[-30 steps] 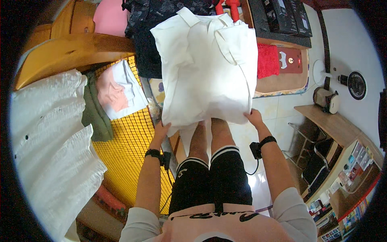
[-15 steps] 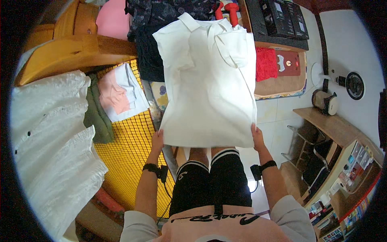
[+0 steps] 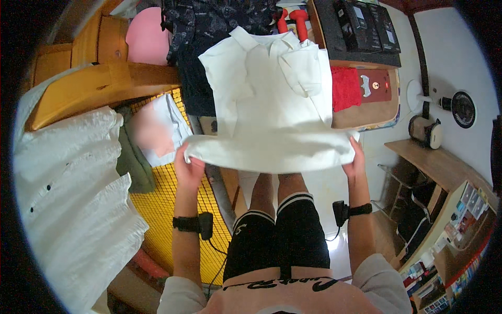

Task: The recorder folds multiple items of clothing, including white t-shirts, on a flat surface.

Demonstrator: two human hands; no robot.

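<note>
A white collared shirt (image 3: 266, 115) stretches out in front of me, its collar at the far end and its sleeves folded inward. My left hand (image 3: 189, 165) grips the near left corner of its hem, and my right hand (image 3: 355, 159) grips the near right corner. Between the two hands the hem is lifted and turned up in a wide band. The far part of the shirt lies over dark patterned clothing (image 3: 214, 21). Both wrists carry black strapped devices.
On the left a white buttoned garment (image 3: 73, 193) hangs beside an olive cloth (image 3: 138, 167), and a folded pink-and-white garment (image 3: 157, 131) lies on yellow netting (image 3: 157, 204). Red dumbbells (image 3: 299, 23), black boxes (image 3: 366, 26) and a red cloth (image 3: 345, 89) are at the far right.
Both hands have moved farther away and apart, raising the shirt's hem and folding it up toward the collar. The shirt's lower part now bunches into a band.
</note>
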